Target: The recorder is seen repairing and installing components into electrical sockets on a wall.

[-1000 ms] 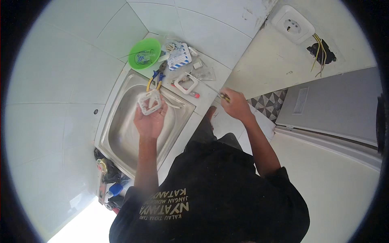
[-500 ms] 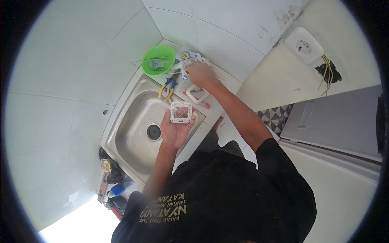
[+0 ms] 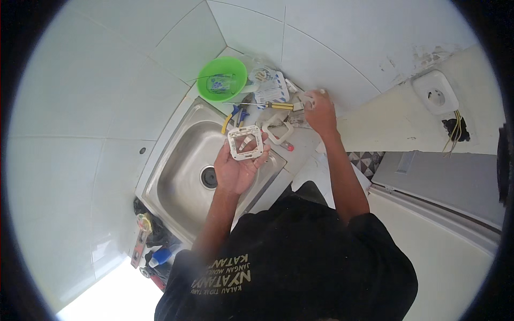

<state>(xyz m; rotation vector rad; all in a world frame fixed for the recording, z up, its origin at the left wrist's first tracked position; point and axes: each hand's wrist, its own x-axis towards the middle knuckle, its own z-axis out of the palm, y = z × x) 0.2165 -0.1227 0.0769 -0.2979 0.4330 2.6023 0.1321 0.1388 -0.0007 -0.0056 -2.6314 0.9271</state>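
My left hand point(image 3: 234, 170) holds a white square frame point(image 3: 232, 143), like a switch or socket mounting frame, above the near edge of the sink. Its palm is turned up, and fingers show through the opening. Farther right, my right hand point(image 3: 321, 113) is over the counter by the wall, fingers bent; whether something small is in them is hidden. A screwdriver point(image 3: 279, 106) with a yellow and black handle lies just left of it. Between the hands rests another white square frame with rounded corners point(image 3: 287, 132). Pliers with blue and yellow handles point(image 3: 230, 119) lie beside the sink.
A green bowl point(image 3: 201, 88) stands in the corner near a blue-and-white package point(image 3: 274, 90). The steel sink point(image 3: 179, 166) is below my left hand. On the right wall are a white socket point(image 3: 447, 91) and a hole with loose yellow wires point(image 3: 456, 131).
My right hand has let go of the screwdriver and moved right, leaving it on the counter. The view has shifted slightly. The left hand still holds the white frame, now tilted a little.
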